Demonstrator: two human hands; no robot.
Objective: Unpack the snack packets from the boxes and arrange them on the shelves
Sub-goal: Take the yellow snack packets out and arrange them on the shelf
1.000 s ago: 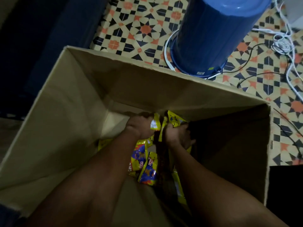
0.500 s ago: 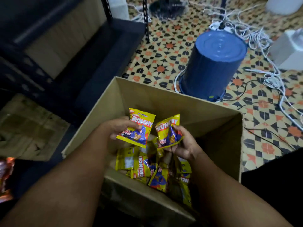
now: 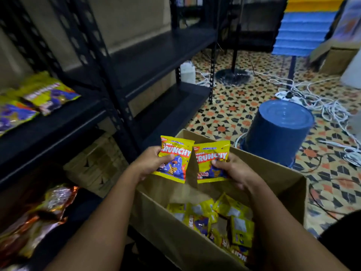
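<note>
Above the open cardboard box (image 3: 175, 227), our left hand (image 3: 150, 163) and right hand (image 3: 234, 171) each clamp one yellow packet (image 3: 174, 159), two in all, upright with tops pointing away. Loose packets (image 3: 224, 218) fill the box's right corner; farther off, two packets (image 3: 46, 94) lie flat by the shelf's (image 3: 58, 122) left edge.

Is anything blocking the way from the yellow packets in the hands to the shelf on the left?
Nothing visible blocks it. The left hand and right hand each hold a packet above the box. The gap to the shelf is open, and packets already lying there leave bare space beside them.
</note>
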